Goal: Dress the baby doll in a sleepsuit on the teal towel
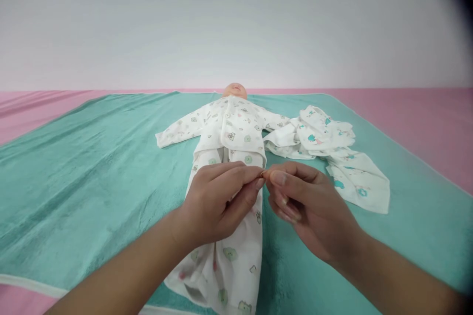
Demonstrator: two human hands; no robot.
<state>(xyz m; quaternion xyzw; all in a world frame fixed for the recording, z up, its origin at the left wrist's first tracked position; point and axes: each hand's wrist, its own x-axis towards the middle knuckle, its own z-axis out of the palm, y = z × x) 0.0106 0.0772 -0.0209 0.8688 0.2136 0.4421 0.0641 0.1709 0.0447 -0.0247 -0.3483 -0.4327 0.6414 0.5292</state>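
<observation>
I can't read any words, numbers, labels or brands from here; the baby suit [229, 133] and the cloth [325, 133] near the blanket's right edge carry only small printed shapes, and the green blanket [92, 172] shows no lettering I can make out

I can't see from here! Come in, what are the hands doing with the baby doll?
Left hand, right hand pinching something tiny, unclear. Doll in white sleepsuit below. Printed cloth aside, not blocking.
</observation>
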